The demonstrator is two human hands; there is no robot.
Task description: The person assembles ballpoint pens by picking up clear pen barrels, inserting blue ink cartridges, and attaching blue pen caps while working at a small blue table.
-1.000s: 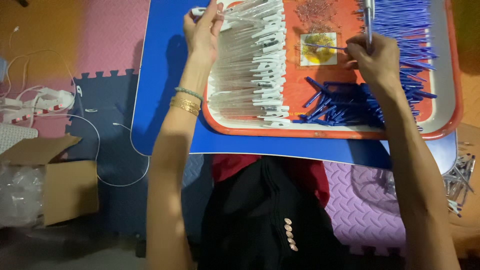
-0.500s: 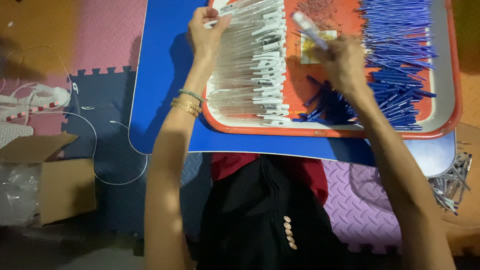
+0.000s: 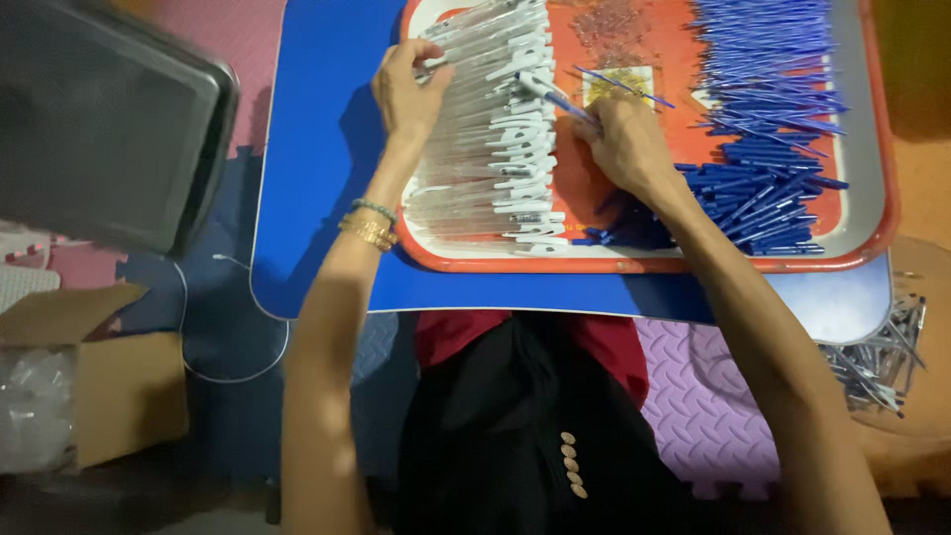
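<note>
The left hand [image 3: 408, 87] rests on the top left end of a row of clear pen tubes [image 3: 466, 129], and its fingers are curled around one of them. The right hand [image 3: 624, 139] is closed on a thin blue pen refill [image 3: 551, 96], which pokes out up and to the left from the fingers, just over the white caps [image 3: 525, 149] of the tubes. The two hands are apart, with the row of tubes between them. All of this lies in a big orange tray [image 3: 872, 238]. Nearest the person, below the tray, is a blue board [image 3: 317, 198] that the tray sits on. On the left half of the tray lie the clear tubes side by side. On the right half, just beside the right hand, is a heap of blue pen parts [image 3: 773, 188]. Farther up the tray, past the right hand, is a small yellow packet [image 3: 619, 84]. Left of the tray, off the board, is a dark flat tray [image 3: 99, 119], and below that a brown cardboard box [image 3: 109, 386].
</note>
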